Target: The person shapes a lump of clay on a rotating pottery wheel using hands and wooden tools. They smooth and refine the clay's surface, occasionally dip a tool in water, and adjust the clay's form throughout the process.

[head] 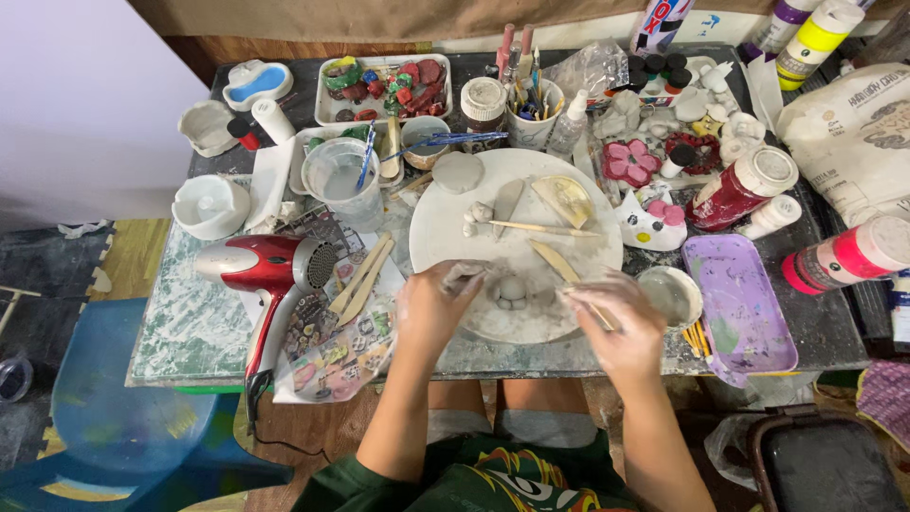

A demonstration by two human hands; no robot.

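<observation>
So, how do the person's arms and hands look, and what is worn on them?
Both forearms are bare, with no gloves, rings or watch visible. The left hand and right hand carry pale grey clay smears. A dark green printed shirt shows below.

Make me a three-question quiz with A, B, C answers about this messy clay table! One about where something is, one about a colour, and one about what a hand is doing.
1. Where does the hair dryer lie?
A. left of the round white work board
B. on the purple plastic tray
C. on the floor

2. What colour is the hair dryer's body?
A. green
B. red
C. yellow

3. What is the right hand doing?
A. lying flat and empty
B. gripping a paint bottle
C. holding a thin wooden stick

Answers:
1 A, the dryer rests on the table to the left of the board.
2 B, its shiny body is red with a silver nozzle.
3 C, the fingers pinch a thin stick beside the small grey clay figure, while the left hand touches the clay.
</observation>
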